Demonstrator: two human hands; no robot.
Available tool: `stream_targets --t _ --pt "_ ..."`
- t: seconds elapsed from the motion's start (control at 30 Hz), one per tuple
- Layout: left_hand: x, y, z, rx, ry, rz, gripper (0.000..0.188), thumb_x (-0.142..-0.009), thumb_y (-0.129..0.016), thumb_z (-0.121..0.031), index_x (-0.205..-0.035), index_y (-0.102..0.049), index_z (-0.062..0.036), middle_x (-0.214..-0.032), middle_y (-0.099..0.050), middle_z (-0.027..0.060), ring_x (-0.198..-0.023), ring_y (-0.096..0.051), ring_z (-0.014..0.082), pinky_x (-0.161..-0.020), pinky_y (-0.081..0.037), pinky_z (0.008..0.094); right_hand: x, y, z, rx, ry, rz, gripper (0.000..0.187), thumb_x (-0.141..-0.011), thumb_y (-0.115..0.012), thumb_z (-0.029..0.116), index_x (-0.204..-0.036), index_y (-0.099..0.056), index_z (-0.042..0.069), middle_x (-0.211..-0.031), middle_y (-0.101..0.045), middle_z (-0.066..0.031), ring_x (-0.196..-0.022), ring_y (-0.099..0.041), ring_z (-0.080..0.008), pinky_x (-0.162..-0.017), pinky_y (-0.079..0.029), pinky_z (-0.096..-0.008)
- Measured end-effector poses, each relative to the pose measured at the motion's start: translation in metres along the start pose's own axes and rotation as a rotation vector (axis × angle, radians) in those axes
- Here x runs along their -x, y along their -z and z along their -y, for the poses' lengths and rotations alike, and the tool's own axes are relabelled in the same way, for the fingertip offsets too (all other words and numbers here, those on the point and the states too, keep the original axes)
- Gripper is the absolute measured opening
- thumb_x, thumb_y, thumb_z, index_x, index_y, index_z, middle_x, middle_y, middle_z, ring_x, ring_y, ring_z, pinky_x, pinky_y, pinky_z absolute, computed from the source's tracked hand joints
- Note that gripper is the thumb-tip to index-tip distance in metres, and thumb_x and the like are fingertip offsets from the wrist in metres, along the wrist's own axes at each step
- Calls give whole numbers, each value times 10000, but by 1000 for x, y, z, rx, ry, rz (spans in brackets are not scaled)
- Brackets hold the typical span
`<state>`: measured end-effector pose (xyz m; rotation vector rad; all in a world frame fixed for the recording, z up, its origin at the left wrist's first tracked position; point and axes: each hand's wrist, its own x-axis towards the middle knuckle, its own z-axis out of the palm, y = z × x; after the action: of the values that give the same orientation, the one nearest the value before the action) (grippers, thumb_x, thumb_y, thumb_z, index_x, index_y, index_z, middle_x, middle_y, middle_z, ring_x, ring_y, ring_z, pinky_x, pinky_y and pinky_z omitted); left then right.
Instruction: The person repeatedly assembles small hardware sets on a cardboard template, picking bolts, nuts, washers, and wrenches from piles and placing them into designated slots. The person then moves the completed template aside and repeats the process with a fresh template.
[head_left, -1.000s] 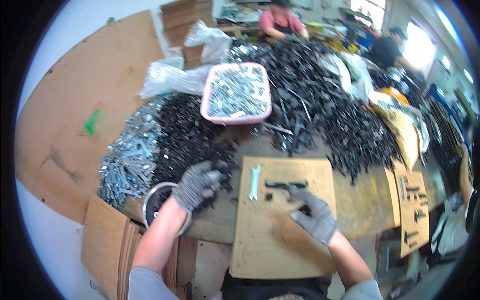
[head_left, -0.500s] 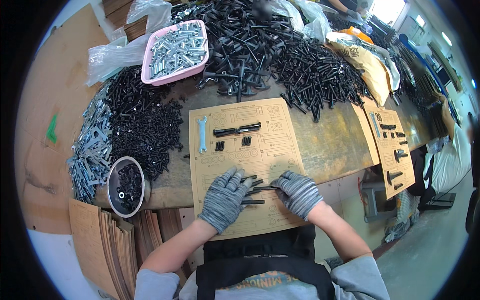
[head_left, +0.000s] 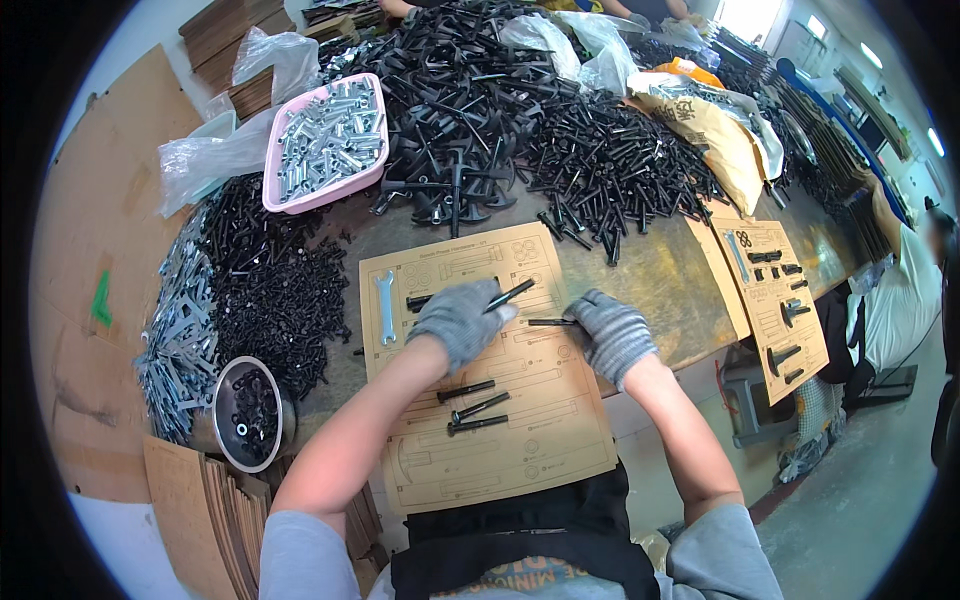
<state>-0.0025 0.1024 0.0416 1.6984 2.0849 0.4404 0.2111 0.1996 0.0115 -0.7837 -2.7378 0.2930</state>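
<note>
My left hand (head_left: 460,322), in a grey knit glove, is over the upper part of a printed cardboard sheet (head_left: 420,470). A black bolt (head_left: 515,293) slants out between its thumb and forefinger, which look closed on it. Beneath that hand, the end of another dark bolt (head_left: 418,302) shows; the rest is covered. My right hand (head_left: 610,332), gloved alike, pinches a second black bolt (head_left: 548,322) pointing left over the sheet's right side. Lower down lie three black bolts (head_left: 480,407), roughly side by side. A light blue open-end wrench (head_left: 386,308) rests at the upper left.
Heaps of black bolts (head_left: 620,165) and small black screws (head_left: 265,290) surround the sheet. A pink basket (head_left: 325,190) holds silver sleeves; a metal bowl (head_left: 282,420) holds dark small parts. Another sheet with hardware (head_left: 770,300) lies right. People are partly visible at the far side and right.
Both hands have moved up the sheet, each with a black bolt. Three bolts formerly beside the hands now lie uncovered. The view has shifted, so the sheet appears lower and farther left.
</note>
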Motion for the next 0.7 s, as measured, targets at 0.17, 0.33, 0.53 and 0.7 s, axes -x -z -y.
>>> stream_targets --t 0.17,0.33,0.53,0.7 --pt "-37 -24 -13 -201 31 66 421 -857 -574 -445 -1014 -634 -59 -888 -656 166 -870 -625 342 -783 -480 438 -14 -18 -1 -13 52 -40 162 -794 -620 157 -943 -621 95 -897 -600 -98 -833 -605 -296 -725 -507 -389" --pt "-29 -29 -10 -198 -68 63 318 -849 -597 -358 -1015 -657 -93 -935 -660 130 -909 -622 315 -807 -480 412 -6 -22 -15 -208 -102 -102 239 -764 -669 188 -982 -644 95 -882 -606 -95 -808 -607 -290 -710 -505 -385" --pt "-34 -41 -1 -171 -76 -2 250 -857 -578 -283 -1011 -653 -101 -957 -639 124 -916 -611 301 -825 -477 404 -11 -33 -21 -237 -68 -194 174 -771 -679 200 -907 -675 92 -808 -612 -95 -762 -610 -286 -685 -508 -379" --pt "-29 -41 1 -130 -121 -56 242 -835 -594 -260 -996 -645 -87 -967 -620 128 -930 -599 305 -833 -472 406 -15 -40 -19 -284 -81 -245 156 -769 -685 174 -895 -679 82 -809 -624 -95 -729 -616 -281 -671 -514 -365"
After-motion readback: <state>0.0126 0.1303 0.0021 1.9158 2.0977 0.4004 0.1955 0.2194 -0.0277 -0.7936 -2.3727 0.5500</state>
